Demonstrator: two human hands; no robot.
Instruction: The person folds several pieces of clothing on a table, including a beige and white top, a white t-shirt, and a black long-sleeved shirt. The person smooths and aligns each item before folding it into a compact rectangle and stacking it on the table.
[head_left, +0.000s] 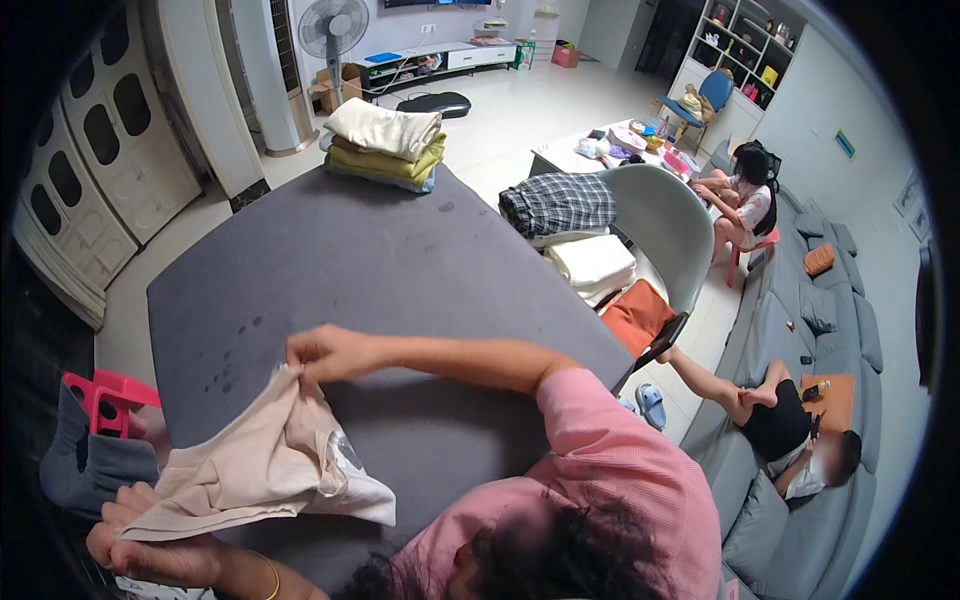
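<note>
A beige cloth garment (240, 469) is stretched between my two hands above the near left part of a table with a dark grey cover (375, 262). My right hand (330, 354) pinches its upper corner. At the lower left, my left hand (161, 536) grips the other end of its edge. The garment hangs in loose folds towards me, and a paler part with a grey patch shows at its right. A gold-coloured bracelet circles my left wrist. At the table's far end rests a stack of folded clothes (386, 142), cream on top and yellow-green beneath.
Beside the table's right edge, a grey chair (667, 225) holds folded plaid, white and orange cloths (592, 262). A pink plastic stool (112, 401) stands at the left. One person (750, 187) sits at a cluttered low table; another (780, 435) lies on the grey sofa (772, 330).
</note>
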